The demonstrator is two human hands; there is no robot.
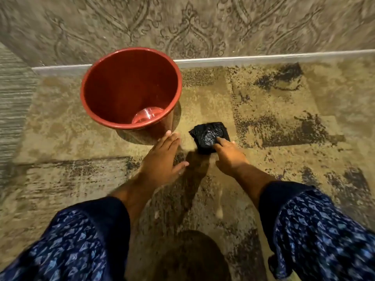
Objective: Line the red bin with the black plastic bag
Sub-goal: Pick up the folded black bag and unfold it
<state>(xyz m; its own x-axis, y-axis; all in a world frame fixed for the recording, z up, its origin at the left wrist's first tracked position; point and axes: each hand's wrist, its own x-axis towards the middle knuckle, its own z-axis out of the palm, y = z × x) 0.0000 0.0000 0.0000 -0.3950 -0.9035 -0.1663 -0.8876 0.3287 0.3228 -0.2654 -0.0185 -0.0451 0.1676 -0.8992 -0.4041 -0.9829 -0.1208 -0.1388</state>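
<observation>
The red bin [129,88] stands upright and empty on the carpet near the wall. A folded black plastic bag [207,134] lies flat on the carpet just right of the bin. My right hand [229,157] rests its fingertips on the bag's near right corner; whether it grips the bag cannot be told. My left hand [162,159] hovers open, fingers spread, by the bin's lower right side, fingertips close to its wall. Both forearms wear dark blue patterned sleeves.
A patterned beige and black carpet [284,118] covers the floor. A white baseboard [263,57] and patterned wall [203,27] run behind the bin. A striped surface [14,98] lies at the far left.
</observation>
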